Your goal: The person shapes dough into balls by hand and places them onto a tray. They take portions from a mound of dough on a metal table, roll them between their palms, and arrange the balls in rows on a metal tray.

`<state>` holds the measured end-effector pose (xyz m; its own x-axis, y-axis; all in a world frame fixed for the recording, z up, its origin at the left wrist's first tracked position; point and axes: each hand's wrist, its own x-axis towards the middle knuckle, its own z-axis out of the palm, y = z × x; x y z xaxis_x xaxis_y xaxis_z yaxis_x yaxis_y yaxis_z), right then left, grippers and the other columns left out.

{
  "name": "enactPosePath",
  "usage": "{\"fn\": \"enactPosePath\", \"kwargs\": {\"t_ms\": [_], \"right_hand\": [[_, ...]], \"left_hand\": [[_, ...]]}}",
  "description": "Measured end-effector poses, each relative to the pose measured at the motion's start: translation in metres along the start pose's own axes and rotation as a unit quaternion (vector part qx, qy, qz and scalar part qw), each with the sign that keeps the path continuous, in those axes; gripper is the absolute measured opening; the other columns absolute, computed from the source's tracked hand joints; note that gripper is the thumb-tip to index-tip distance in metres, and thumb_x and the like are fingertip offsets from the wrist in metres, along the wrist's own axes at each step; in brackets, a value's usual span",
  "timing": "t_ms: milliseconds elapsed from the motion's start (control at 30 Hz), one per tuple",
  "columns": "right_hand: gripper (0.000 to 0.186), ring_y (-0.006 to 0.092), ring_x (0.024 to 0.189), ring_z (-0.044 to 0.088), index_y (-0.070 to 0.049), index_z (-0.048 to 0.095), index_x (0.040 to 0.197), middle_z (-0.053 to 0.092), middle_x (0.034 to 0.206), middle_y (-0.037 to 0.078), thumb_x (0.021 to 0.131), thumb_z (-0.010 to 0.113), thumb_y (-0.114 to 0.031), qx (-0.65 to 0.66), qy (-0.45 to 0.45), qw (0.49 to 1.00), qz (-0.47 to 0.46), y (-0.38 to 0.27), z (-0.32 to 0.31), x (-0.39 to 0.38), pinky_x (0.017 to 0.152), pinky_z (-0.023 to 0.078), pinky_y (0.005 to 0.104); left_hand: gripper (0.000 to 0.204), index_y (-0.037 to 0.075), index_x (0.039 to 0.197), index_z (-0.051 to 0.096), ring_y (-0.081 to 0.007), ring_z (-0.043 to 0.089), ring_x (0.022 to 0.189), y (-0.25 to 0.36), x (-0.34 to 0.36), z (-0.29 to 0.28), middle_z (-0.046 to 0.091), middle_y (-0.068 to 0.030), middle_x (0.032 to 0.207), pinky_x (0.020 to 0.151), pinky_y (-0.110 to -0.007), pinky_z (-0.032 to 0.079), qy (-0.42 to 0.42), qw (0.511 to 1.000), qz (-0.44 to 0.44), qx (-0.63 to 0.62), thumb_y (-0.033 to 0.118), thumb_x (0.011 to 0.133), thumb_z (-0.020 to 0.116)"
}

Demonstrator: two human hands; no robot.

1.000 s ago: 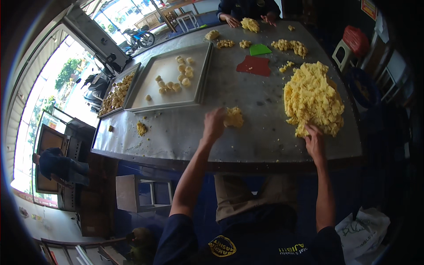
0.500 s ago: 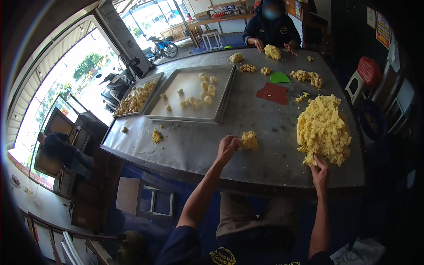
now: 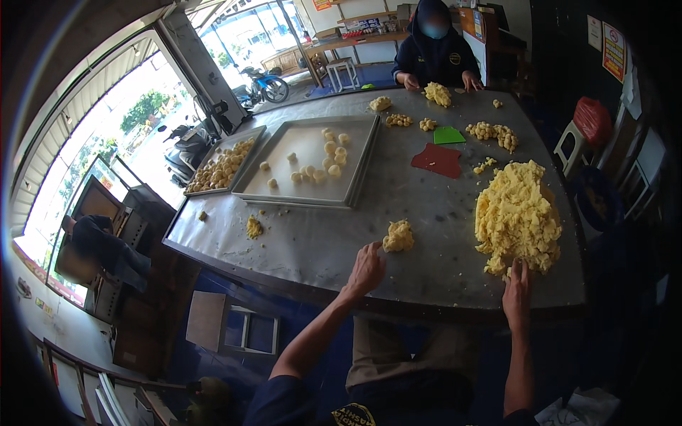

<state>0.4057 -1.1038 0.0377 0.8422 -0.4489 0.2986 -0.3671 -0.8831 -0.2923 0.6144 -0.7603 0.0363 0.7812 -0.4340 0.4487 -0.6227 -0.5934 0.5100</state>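
Note:
A large mound of crumbly yellow dough (image 3: 517, 213) rests on the metal table's right side. At its near edge my right hand (image 3: 517, 290) has its fingertips closed on a bit of dough. A smaller dough lump (image 3: 398, 236) sits to the left of the mound. Just short of that lump, my left hand (image 3: 366, 270) hovers with its fingers loosely extended and nothing visible in them. Its fingertips are close to the lump, apparently not gripping it.
Pale round dough balls lie on a metal tray (image 3: 284, 135), beside another tray (image 3: 224, 162) full of them. Further back are a red scraper (image 3: 437, 161), a green scraper (image 3: 449, 135) and clustered balls (image 3: 492, 133). A co-worker (image 3: 437, 53) stands across the table.
My left hand has let go of the smaller lump and drawn back toward me. My right hand has shifted slightly at the mound's near edge.

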Motion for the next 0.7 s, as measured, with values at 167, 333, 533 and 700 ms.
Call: {"fn": "enactPosePath", "kwargs": {"t_ms": [167, 333, 533, 700], "right_hand": [[0.044, 0.0401, 0.113, 0.057, 0.004, 0.052, 0.138, 0.056, 0.131, 0.021, 0.094, 0.055, 0.004, 0.06, 0.001, 0.998, -0.035, -0.003, -0.001, -0.006, 0.095, 0.049, 0.0449], [0.033, 0.039, 0.096, 0.065, 0.006, 0.065, 0.121, 0.065, 0.108, 0.022, 0.089, 0.063, 0.003, 0.136, 0.078, 0.988, -0.002, 0.004, 0.008, 0.021, 0.081, 0.053, 0.0438], [0.023, 0.0347, 0.094, 0.065, 0.005, 0.07, 0.11, 0.064, 0.102, 0.021, 0.088, 0.064, 0.0, 0.042, -0.089, 0.994, -0.044, 0.0, -0.012, 0.045, 0.078, 0.053, 0.0437], [0.037, 0.0349, 0.121, 0.056, 0.005, 0.061, 0.126, 0.053, 0.132, 0.027, 0.089, 0.06, 0.003, 0.03, -0.078, 0.996, 0.035, 0.019, -0.024, 0.028, 0.094, 0.053, 0.0409]], "left_hand": [[0.033, 0.004, 0.121, 0.058, -0.0364, 0.064, 0.11, 0.065, -0.007, -0.004, 0.065, -0.0166, 0.103, 0.098, -0.045, 0.049, -0.173, 0.96, -0.046, -0.215, 0.013, 0.09, 0.062], [0.022, 0.007, 0.097, 0.068, -0.0321, 0.067, 0.104, 0.079, -0.005, 0.033, 0.067, -0.011, 0.077, 0.094, -0.042, 0.05, -0.049, 0.982, 0.178, 0.046, 0.027, 0.088, 0.071], [0.024, 0.001, 0.1, 0.058, -0.038, 0.051, 0.118, 0.075, 0.049, 0.07, 0.058, -0.0188, 0.112, 0.105, -0.055, 0.035, 0.021, 0.97, 0.196, 0.14, 0.021, 0.088, 0.066], [0.038, 0.001, 0.11, 0.048, -0.0427, 0.042, 0.127, 0.077, 0.063, 0.094, 0.046, -0.023, 0.126, 0.115, -0.066, 0.018, -0.067, 0.96, 0.244, 0.123, 0.026, 0.085, 0.063]]}}
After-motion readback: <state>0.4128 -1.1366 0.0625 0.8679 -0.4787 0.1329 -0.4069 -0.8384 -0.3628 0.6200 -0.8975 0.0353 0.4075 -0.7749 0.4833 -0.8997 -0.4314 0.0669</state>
